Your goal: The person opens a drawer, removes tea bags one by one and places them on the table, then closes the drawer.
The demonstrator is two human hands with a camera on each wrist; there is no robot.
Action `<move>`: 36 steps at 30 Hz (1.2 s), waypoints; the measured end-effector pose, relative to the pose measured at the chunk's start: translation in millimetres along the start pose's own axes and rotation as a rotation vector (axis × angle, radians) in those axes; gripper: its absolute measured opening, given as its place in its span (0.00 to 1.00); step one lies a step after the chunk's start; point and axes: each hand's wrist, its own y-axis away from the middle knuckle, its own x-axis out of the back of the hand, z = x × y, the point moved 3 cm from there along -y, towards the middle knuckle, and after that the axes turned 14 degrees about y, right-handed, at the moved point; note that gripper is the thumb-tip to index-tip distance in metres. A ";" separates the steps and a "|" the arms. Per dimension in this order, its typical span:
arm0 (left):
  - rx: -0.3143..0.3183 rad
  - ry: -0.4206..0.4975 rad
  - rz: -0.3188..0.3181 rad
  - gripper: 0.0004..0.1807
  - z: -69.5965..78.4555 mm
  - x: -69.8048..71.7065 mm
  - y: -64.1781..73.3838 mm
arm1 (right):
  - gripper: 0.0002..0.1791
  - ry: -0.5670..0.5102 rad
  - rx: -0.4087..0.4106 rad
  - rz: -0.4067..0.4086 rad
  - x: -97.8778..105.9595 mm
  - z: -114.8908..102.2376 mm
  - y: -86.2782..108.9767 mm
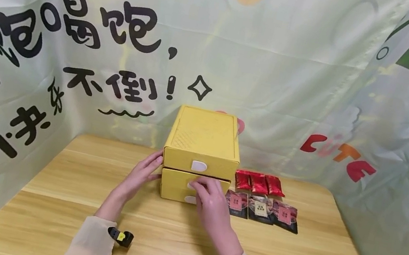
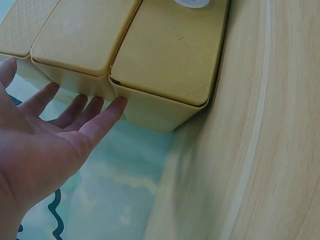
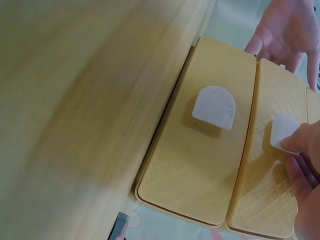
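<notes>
A yellow drawer box (image 1: 207,132) stands toward the back of the table, with three stacked drawers that each bear a white tab handle. My right hand (image 1: 214,200) pinches the middle drawer's handle (image 3: 282,129) between thumb and fingers. Above it is the top drawer's handle (image 1: 199,166); the bottom drawer's handle (image 3: 215,106) shows fully in the right wrist view. With fingers extended, my left hand (image 1: 138,175) touches the box's left side near the front edge. In the left wrist view its fingertips (image 2: 118,103) lie along the drawer seams. What the drawers contain is hidden.
Right of the box lie three shiny red packets (image 1: 259,183) in a row. In front of them are three dark flat sachets (image 1: 261,209) with pink or cream labels. A printed cloth (image 1: 126,127) hangs behind the wooden table (image 1: 52,201).
</notes>
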 end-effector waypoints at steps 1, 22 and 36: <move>-0.001 0.002 0.001 0.32 0.3 0.2 -0.2 | 0.19 0.002 0.001 0.005 -0.8 0.8 -0.7; -0.002 0.006 0.018 0.32 -1.6 1.3 -0.6 | 0.22 0.034 0.011 -0.082 1.8 6.0 -4.6; -0.009 0.005 0.013 0.32 -1.2 0.7 0.5 | 0.17 0.081 0.035 -0.132 12.0 -2.6 -5.4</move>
